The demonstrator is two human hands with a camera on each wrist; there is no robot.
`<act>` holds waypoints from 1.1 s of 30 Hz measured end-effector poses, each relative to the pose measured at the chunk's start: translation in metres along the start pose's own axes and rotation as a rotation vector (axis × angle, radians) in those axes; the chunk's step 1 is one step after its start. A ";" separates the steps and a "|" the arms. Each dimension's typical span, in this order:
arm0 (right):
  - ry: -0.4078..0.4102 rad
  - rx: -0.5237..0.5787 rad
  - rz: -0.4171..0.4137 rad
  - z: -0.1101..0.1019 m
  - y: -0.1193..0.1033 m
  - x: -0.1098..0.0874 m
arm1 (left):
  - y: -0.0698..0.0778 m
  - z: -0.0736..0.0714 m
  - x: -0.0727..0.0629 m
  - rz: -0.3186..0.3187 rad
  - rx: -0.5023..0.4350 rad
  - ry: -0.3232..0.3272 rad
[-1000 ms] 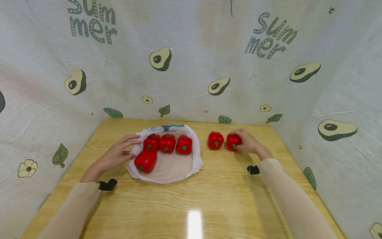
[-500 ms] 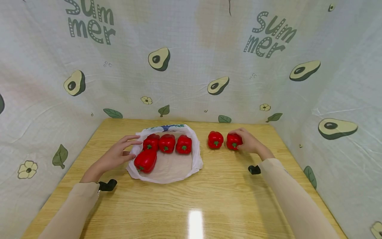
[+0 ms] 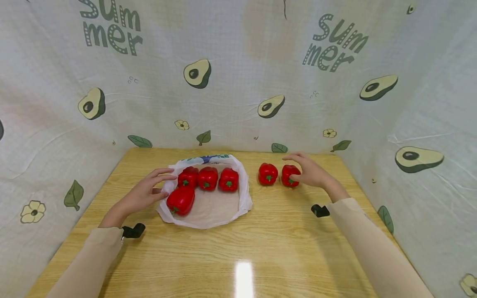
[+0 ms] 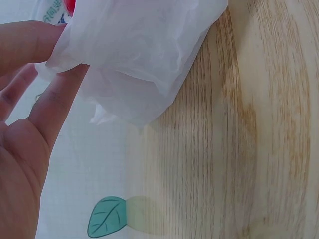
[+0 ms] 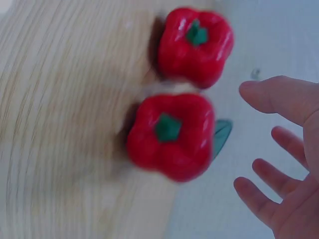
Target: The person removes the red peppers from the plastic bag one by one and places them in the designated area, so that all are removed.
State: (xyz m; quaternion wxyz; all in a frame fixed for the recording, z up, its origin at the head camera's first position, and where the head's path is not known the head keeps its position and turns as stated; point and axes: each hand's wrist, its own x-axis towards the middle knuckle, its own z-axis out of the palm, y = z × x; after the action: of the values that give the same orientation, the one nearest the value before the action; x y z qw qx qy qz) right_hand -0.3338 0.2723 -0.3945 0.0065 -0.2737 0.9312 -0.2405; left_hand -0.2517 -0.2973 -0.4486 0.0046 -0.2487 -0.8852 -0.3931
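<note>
A white plastic bag [image 3: 244,198] lies with its mouth spread wide at the left middle of the table, several red bell peppers [image 3: 207,179] inside. My left hand [image 3: 143,192] pinches the bag's left rim between thumb and fingers; the left wrist view has the thin plastic [image 4: 134,45] between them. To the bag's right, two red bell peppers with green stems stand side by side: a nearer-to-bag pepper [image 3: 268,174] and a right-hand pepper [image 3: 288,173]. My right hand [image 3: 311,173] hovers beside the right-hand pepper, fingers spread, holding nothing. In the right wrist view a gap separates it from both peppers.
The wooden table [image 3: 208,256] reaches toward me, with a bright glare patch near its front. A pale printed cloth [image 3: 238,82] rises behind and on both sides. A black strap piece [image 3: 320,210] hangs under the right wrist.
My right hand has let go of the right-hand pepper, its fingers spreading and drawing back to the right. The pepper stays standing on the table. The left hand and bag hold still.
</note>
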 end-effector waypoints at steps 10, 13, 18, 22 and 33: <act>0.101 0.019 -0.159 0.019 -0.071 0.013 | 0.000 0.001 0.002 0.001 -0.015 -0.009; 0.083 0.049 -0.183 0.030 -0.092 0.018 | 0.001 0.001 0.002 -0.006 -0.024 -0.011; 0.023 0.121 -0.197 0.048 -0.125 0.027 | 0.002 0.003 0.003 -0.018 -0.034 -0.013; -0.017 0.175 -0.216 0.064 -0.148 0.035 | 0.002 0.003 0.002 -0.012 -0.037 -0.006; -0.051 0.172 -0.306 0.113 -0.199 0.060 | 0.001 0.003 0.001 0.002 -0.016 0.002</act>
State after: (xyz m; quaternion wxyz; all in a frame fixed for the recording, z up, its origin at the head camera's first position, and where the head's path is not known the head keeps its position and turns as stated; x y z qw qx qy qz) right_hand -0.2679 0.0449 -0.3968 0.0167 -0.4168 0.8542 -0.3105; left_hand -0.2519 -0.2944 -0.4495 0.0041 -0.2493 -0.8817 -0.4005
